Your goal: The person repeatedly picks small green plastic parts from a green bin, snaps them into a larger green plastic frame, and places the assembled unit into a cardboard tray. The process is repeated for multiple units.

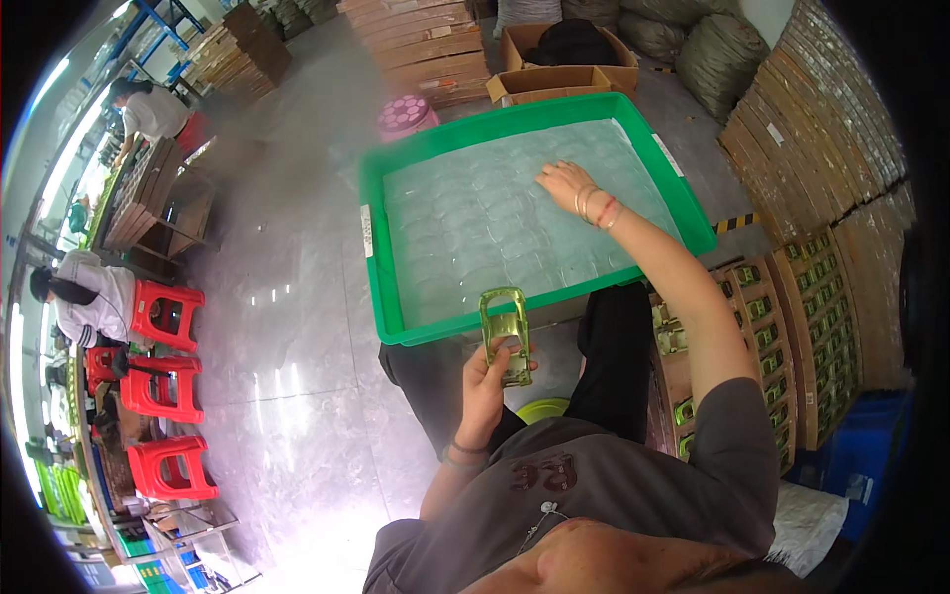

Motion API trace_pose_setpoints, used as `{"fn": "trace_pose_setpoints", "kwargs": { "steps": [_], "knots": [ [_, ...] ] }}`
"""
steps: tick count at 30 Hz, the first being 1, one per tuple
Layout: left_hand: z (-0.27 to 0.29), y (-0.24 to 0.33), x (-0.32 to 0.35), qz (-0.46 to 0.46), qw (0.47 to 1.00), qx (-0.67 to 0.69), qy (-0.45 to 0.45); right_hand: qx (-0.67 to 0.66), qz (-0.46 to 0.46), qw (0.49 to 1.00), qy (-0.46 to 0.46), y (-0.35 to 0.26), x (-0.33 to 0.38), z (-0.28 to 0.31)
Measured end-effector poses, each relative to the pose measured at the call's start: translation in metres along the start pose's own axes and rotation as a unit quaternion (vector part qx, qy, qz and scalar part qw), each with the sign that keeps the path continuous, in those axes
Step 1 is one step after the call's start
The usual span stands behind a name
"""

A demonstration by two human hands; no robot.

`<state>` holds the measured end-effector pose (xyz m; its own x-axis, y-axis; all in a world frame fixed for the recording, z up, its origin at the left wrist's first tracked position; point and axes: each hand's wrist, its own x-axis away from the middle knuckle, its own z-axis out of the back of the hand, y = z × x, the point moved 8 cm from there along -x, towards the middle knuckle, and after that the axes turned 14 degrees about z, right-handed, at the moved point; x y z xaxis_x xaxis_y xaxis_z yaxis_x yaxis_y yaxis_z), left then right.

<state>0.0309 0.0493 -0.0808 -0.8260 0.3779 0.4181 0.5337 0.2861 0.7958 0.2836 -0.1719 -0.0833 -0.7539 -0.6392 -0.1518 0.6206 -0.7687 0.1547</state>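
Observation:
My left hand (483,394) grips a shiny yellow-green frame-shaped part (505,327) by its lower end. The part stands upright just in front of the near rim of a green tray (445,330). It has an open rectangular loop at the top. Across the tray's bottom lie rows of clear, thin-looking pieces (475,218), or one translucent sheet with a raised pattern; I cannot tell which. Over the far right part of that layer is my right hand (572,188), its fingers bent down together at the clear surface. Whatever lies between those fingertips is hidden.
To my right stand cardboard trays (807,337) holding several yellow-green parts, and a blue bin (866,455). Stacked cardboard (426,45), open boxes (554,79) and a pink stool (406,116) lie beyond the tray. Red stools (168,386) and two people line a workbench at left.

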Motion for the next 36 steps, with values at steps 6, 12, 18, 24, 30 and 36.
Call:
{"fn": "trace_pose_setpoints", "kwargs": {
  "steps": [6, 12, 18, 24, 30, 36],
  "knots": [
    [-0.007, 0.005, -0.015, -0.012, 0.999, 0.033, -0.019, 0.001, -0.022, 0.997, -0.072, -0.010, 0.044, 0.023],
    [-0.041, 0.028, -0.024, -0.028, 0.998, 0.010, -0.049, -0.620, -0.207, 0.706, 0.274, -0.024, 0.094, 0.101],
    [-0.064, 0.030, -0.041, -0.009, 0.997, -0.027, -0.072, -0.689, -0.218, 0.598, 0.347, -0.086, 0.121, 0.134],
    [-0.078, 0.026, -0.038, -0.032, 0.995, -0.029, -0.092, -0.301, -0.138, 0.819, 0.468, -0.123, 0.146, 0.213],
    [-0.091, 0.018, -0.034, -0.056, 0.991, -0.066, -0.106, -0.178, -0.108, 0.870, 0.447, -0.136, 0.154, 0.212],
    [-0.094, 0.010, -0.036, -0.050, 0.990, -0.065, -0.114, -0.215, -0.127, 0.892, 0.377, -0.125, 0.155, 0.200]
  ]
}}
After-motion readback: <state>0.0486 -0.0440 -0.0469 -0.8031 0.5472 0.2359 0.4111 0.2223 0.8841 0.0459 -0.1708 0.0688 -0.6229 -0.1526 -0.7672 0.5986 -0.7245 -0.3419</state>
